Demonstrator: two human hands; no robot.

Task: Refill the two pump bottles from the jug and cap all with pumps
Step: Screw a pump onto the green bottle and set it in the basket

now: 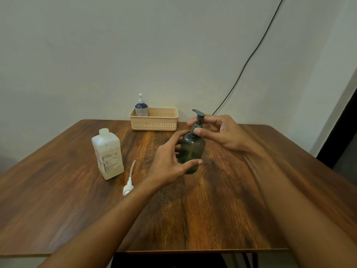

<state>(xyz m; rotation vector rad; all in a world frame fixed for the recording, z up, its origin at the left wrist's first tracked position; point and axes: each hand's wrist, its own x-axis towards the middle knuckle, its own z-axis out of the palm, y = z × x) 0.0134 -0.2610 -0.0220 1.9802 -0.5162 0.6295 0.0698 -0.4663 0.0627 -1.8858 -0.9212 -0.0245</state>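
Note:
A dark green pump bottle (191, 149) stands mid-table. My left hand (170, 161) grips its body, thumb across the front. My right hand (218, 132) pinches the collar of the green pump (198, 118) seated on the bottle's neck. To the left stands the white jug (108, 155), its mouth uncapped. A white pump (129, 182) with its long tube lies on the table beside the jug. A blue bottle (141, 108) with a white pump on top stands in the left end of the beige basket (154, 122).
The beige basket sits at the table's far edge against the wall. A black cable (249, 59) runs down the wall behind my right hand. The wooden table (193, 209) ends close to me at the front edge.

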